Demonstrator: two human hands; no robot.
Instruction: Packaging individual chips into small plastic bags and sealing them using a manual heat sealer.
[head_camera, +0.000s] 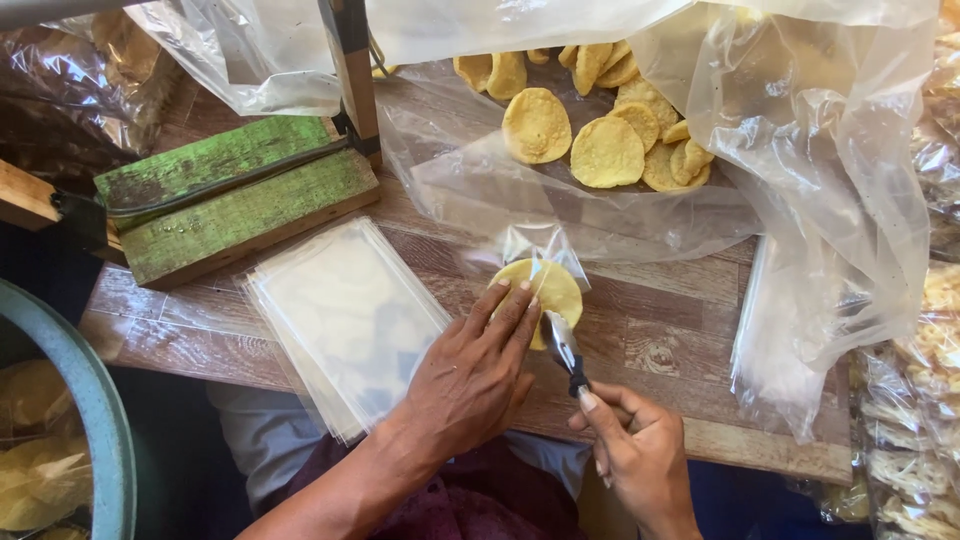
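Worn wooden plank tabletop (660, 340), cluttered. Left hand (470, 375) flat, fingers spread, pinning round yellow cracker (553, 287) half inside small clear plastic bag (535, 245) at table centre. Right hand (640, 455) closed round dark handle of short metal blade (562, 345), tip touching cracker's edge. Stack of flat clear bags (345, 315) just left; loose yellow crackers (610, 150) on plastic sheet beyond. Step judged: seating cracker in bag. Next move calls for steady pressure, light blade nudge, no cracking.

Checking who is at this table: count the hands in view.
2. The left hand presses flat on a yellow cracker in a small clear bag; the right hand holds a small metal tool beside it.
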